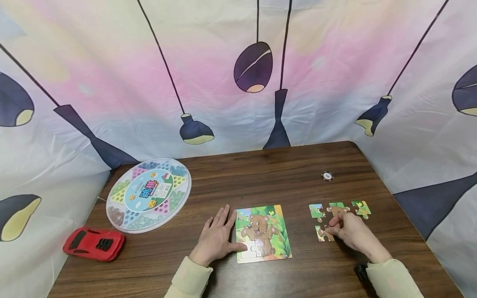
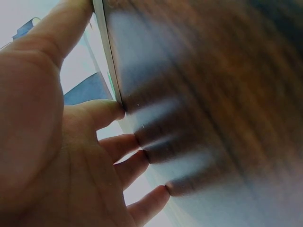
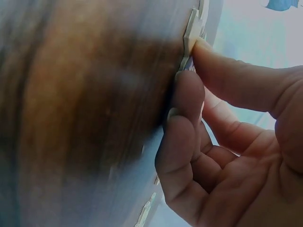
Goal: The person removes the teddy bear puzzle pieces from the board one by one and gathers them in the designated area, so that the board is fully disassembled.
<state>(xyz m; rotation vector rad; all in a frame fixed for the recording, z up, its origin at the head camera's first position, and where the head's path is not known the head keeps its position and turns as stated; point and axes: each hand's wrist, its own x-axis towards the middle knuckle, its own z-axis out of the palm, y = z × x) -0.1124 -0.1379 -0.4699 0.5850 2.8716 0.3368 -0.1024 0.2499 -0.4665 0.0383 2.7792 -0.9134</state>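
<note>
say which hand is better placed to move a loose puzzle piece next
Probably the right hand: its thumb and fingertips pinch a loose puzzle piece. The left hand lies farther off, beside the bear puzzle, thumb over its left edge.

Here's the square, glossy jigsaw board (image 1: 264, 234), flat on the tabletop (image 1: 238, 178), its brown cartoon bear ringed by green leaves, lower-left corner pale! Over to the right sit small, knobbed, colourful picture pieces (image 1: 316, 210), the nearest piece (image 1: 321, 236) pinched in the right hand's fingers (image 3: 241, 80).
</note>
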